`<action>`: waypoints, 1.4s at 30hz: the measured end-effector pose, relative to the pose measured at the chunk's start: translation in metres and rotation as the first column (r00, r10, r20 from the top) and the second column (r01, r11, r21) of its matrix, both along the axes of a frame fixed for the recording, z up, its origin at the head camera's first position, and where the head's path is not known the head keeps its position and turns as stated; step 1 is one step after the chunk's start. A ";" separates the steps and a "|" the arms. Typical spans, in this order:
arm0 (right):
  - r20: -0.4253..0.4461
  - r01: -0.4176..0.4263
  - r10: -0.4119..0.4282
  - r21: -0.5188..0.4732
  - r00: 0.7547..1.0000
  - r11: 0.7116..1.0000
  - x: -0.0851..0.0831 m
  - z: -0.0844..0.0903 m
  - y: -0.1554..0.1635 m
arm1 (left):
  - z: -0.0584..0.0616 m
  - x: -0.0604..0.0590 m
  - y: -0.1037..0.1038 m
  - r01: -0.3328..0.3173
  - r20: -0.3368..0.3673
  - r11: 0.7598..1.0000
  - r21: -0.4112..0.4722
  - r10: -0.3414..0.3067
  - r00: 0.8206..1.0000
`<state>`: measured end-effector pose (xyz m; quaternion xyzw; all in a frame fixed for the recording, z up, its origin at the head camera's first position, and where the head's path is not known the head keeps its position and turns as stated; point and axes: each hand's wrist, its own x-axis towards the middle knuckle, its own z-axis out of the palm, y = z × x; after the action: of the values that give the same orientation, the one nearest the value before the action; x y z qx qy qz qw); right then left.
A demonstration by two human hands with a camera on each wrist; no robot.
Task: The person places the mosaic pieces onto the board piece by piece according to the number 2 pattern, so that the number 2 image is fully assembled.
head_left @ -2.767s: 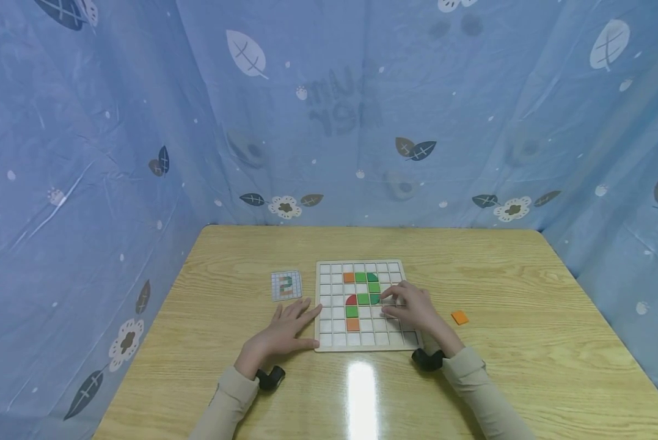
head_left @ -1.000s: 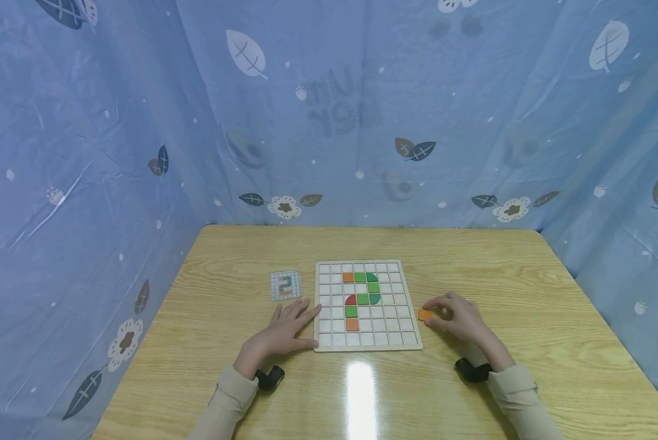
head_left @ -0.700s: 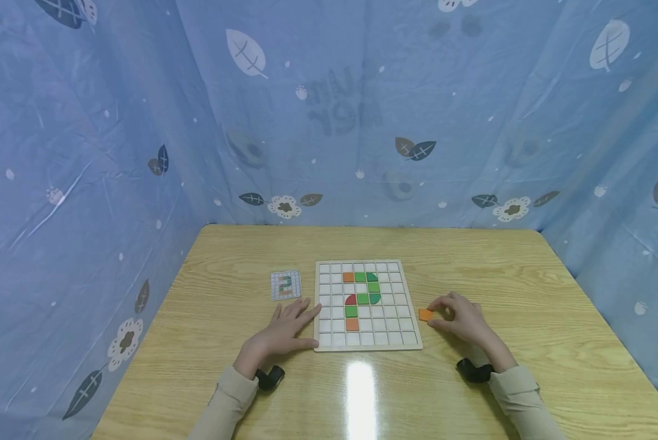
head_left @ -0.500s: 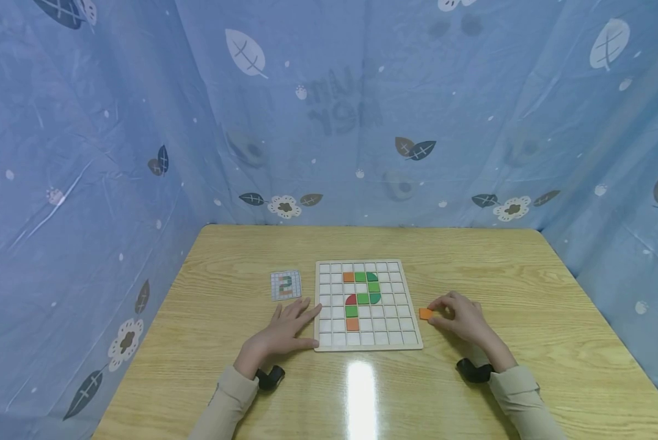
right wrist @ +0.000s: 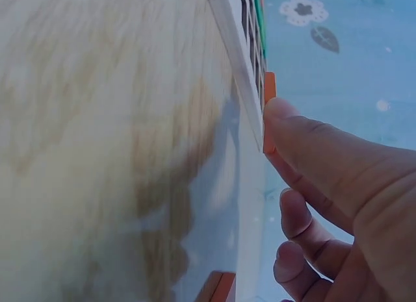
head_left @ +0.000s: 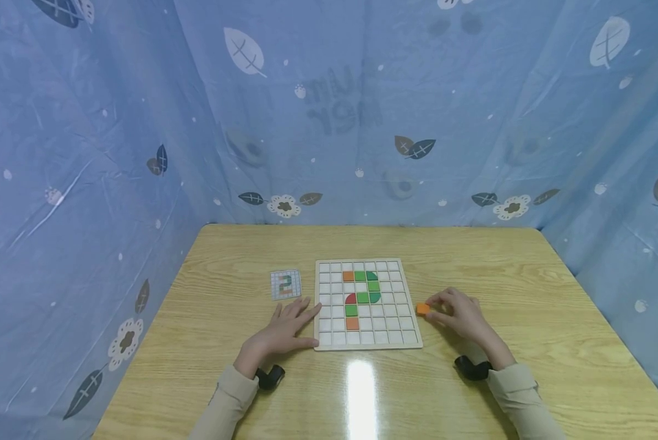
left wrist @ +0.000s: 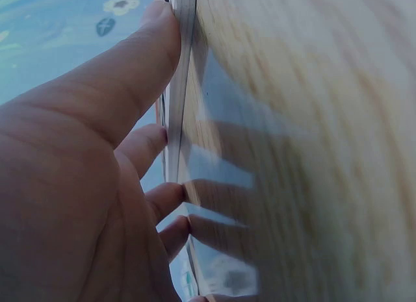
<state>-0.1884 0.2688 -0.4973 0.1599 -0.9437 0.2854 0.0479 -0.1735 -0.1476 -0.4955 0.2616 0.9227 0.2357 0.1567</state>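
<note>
Blue leaf-print curtain (head_left: 87, 153) round wood-grain table (head_left: 526, 293) (glossy, w/ glare).

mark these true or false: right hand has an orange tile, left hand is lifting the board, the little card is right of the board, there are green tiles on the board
The right hand holds an orange tile: true; it pinches it just off the right edge of the board.
The left hand is lifting the board: false; it rests flat on the table against the board's left edge.
The pattern card lies right of the board: false; it lies to its left.
Green tiles sit on the board: true.
</note>
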 end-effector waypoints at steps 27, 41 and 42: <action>-0.049 -0.116 0.115 -0.026 0.992 0.993 -0.007 0.006 -0.046 | 0.000 -0.001 -0.001 0.006 -0.006 1.000 -0.008 -0.006 1.000; 0.002 -0.170 0.171 -0.039 0.985 0.985 -0.009 0.005 -0.074 | 0.000 -0.002 0.000 0.002 0.002 1.000 -0.018 -0.002 1.000; -0.002 -0.170 0.170 -0.038 0.985 0.985 -0.009 0.004 -0.075 | -0.001 -0.002 0.000 0.002 0.003 1.000 -0.019 -0.002 1.000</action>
<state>-0.1973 0.1936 -0.4931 0.2389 -0.9211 0.3064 0.0257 -0.1753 -0.1477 -0.4960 0.2606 0.9245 0.2273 0.1605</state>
